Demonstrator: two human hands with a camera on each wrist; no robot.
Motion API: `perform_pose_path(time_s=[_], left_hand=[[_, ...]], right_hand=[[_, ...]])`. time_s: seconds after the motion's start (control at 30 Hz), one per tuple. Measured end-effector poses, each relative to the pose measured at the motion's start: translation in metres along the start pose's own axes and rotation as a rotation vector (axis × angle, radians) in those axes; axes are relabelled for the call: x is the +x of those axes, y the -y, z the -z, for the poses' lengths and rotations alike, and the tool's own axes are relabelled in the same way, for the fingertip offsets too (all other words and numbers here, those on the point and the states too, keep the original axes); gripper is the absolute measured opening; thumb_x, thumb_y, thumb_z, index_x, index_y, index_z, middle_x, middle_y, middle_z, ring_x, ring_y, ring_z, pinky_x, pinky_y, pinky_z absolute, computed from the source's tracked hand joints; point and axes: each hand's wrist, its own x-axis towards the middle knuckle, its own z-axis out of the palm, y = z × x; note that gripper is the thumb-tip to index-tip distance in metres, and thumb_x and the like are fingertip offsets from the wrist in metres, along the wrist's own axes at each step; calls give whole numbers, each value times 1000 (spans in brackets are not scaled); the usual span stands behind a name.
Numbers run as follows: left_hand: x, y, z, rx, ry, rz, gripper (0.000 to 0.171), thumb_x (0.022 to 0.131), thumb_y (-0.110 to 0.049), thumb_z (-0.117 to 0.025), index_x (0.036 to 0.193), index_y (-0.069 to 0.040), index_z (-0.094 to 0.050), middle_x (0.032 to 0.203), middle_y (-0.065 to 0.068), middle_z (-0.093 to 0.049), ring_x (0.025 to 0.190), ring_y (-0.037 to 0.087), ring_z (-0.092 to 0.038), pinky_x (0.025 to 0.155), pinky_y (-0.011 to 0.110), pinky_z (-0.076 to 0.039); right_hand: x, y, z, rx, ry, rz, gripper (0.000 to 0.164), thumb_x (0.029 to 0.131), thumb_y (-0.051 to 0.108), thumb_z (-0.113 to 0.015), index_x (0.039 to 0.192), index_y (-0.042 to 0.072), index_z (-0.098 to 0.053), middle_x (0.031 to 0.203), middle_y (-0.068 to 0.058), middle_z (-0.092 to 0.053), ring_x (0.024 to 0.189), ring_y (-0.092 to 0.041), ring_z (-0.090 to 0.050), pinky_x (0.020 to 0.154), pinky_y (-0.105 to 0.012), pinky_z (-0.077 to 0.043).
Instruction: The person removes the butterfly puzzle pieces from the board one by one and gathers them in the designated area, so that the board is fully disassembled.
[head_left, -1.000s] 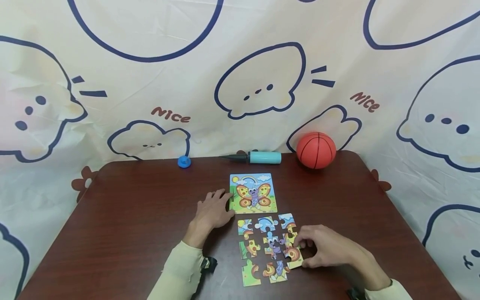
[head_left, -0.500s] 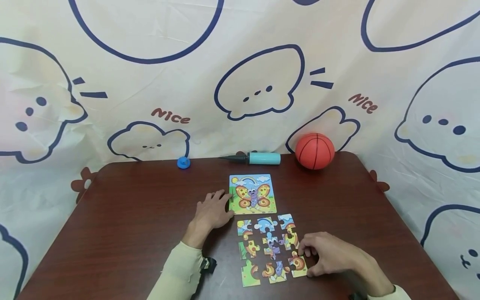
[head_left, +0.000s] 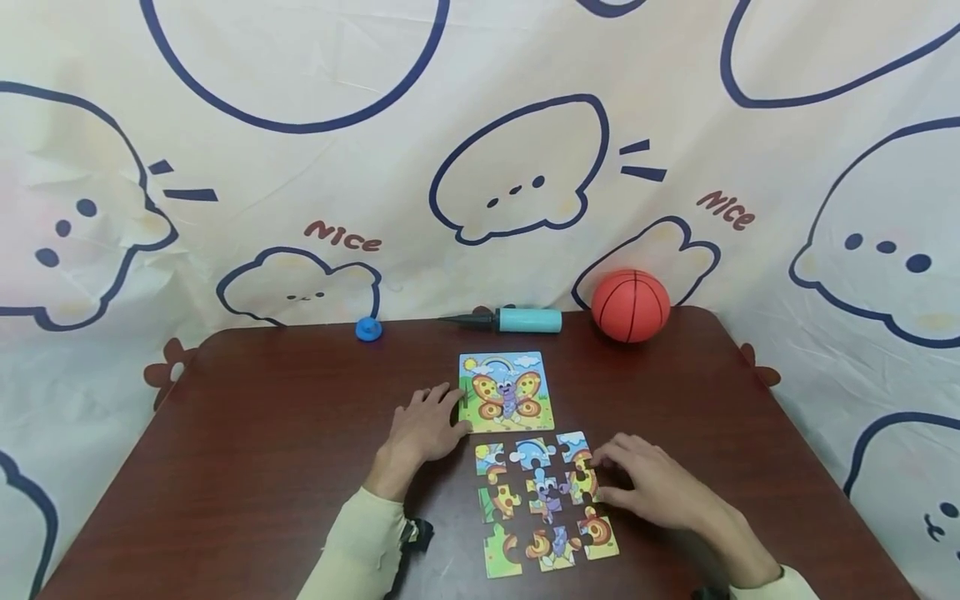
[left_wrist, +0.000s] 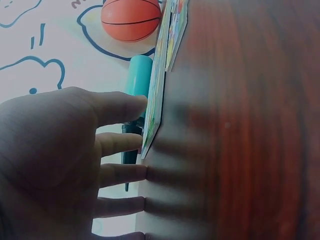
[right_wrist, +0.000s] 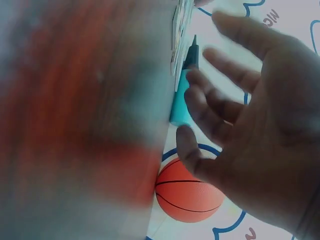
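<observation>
My left hand [head_left: 426,425] rests at the left edge of a square butterfly picture board [head_left: 506,392]. In the left wrist view, the thumb and forefinger [left_wrist: 120,144] are extended against that board. Below the board lie several jigsaw pieces in three loose columns, with narrow gaps between many of them. My right hand [head_left: 660,479] hovers at the right column, its fingertips close to the middle-right jigsaw piece [head_left: 582,483]. In the right wrist view, those fingers [right_wrist: 240,35] are spread and hold nothing. The lower-right jigsaw piece [head_left: 598,533] lies just below, apart from its neighbours.
An orange-red ball [head_left: 631,306] with basketball lines stands at the back right of the brown table [head_left: 262,467]. A light-blue hand pump [head_left: 528,320] and a small blue round object [head_left: 368,329] lie along the back edge. A cartoon-printed cloth [head_left: 300,183] hangs behind.
The right hand drew the lower-right jigsaw piece right and down, away from the piece above. It then let go and moved up to the middle-right piece. The left hand stayed in place.
</observation>
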Motion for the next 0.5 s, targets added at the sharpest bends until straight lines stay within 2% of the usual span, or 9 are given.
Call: perform_pose_path(time_s=[0.13, 0.27, 0.5], left_hand=[[0, 0, 0, -17, -7, 10, 60, 94, -49, -54, 146, -20, -44, 154, 9, -37, 140, 37, -34, 106, 63, -32], [0, -6, -1, -48, -17, 20, 63, 93, -52, -54, 146, -18, -43, 154, 10, -39, 140, 36, -35, 107, 63, -32], [-3, -10, -4, -49, -73, 30, 69, 93, -58, -49, 151, -23, -35, 157, 9, -33, 144, 36, -28, 112, 63, -25]], right_hand=[[9, 0, 0, -55, -71, -65, 46, 82, 48, -73, 122, 29, -61, 118, 9, -55, 109, -12, -49, 89, -46, -42], [15, -2, 2, -103, -109, -91, 63, 83, 55, -68, 138, 28, -51, 136, -1, -52, 122, -24, -47, 94, -56, -41], [26, -2, 2, -173, -121, -152, 81, 84, 66, -57, 151, 26, -33, 156, -15, -32, 137, -41, -34, 96, -69, -36]])
